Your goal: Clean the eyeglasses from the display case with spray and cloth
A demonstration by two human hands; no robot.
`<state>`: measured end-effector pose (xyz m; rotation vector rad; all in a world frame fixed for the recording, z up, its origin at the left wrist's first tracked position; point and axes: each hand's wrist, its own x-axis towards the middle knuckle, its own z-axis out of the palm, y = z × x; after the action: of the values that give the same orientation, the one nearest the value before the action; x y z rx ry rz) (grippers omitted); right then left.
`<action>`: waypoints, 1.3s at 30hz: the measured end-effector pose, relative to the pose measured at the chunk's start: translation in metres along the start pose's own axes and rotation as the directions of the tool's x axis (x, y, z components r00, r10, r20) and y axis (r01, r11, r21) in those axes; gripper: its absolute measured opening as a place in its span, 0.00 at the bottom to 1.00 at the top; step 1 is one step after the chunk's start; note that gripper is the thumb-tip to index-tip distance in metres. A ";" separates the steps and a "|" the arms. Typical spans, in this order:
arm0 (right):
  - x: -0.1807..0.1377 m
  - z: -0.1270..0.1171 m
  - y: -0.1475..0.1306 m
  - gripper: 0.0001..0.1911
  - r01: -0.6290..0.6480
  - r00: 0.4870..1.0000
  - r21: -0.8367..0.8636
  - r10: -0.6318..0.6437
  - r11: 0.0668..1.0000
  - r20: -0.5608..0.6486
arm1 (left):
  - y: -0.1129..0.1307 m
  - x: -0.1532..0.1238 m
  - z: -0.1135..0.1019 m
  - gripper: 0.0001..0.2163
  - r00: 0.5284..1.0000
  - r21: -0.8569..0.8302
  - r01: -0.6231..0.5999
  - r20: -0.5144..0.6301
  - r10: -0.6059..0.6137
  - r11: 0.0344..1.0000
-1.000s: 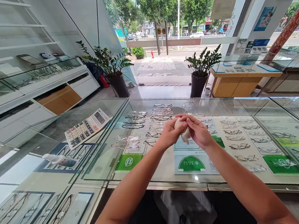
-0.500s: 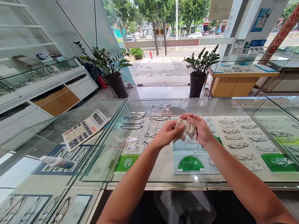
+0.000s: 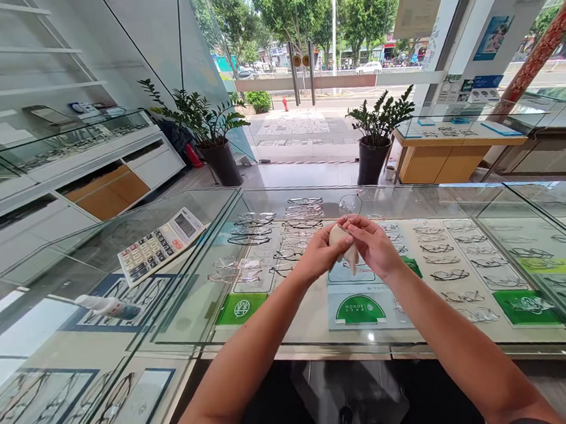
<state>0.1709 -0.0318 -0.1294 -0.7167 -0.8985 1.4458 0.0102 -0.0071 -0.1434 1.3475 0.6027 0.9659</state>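
Both hands meet above the glass display counter. My left hand is closed on a crumpled beige cloth, which hangs down between the hands. Fingers of my right hand pinch a pair of thin-rimmed eyeglasses beside the cloth. A thin dark curve of the glasses sticks up beyond the fingertips; the rest is hidden by the fingers and cloth.
Rows of eyeglasses fill the glass counter. A calculator and a white spray bottle lie on the glass to the left. Two potted plants flank the glass door.
The cloth has been gathered toward my left hand and now hangs narrower. My right hand's fingers have shifted off the cloth's right side, and the glasses have turned slightly.
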 end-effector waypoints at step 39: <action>0.005 -0.004 -0.001 0.13 0.035 0.999 0.028 -0.035 0.999 -0.014 | -0.004 0.006 -0.008 0.26 0.998 -0.078 0.026 -0.056 -0.030 0.997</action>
<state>0.1749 -0.0268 -0.1300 -0.6859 -0.8748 1.4182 0.0079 0.0026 -0.1479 1.2434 0.6203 0.9983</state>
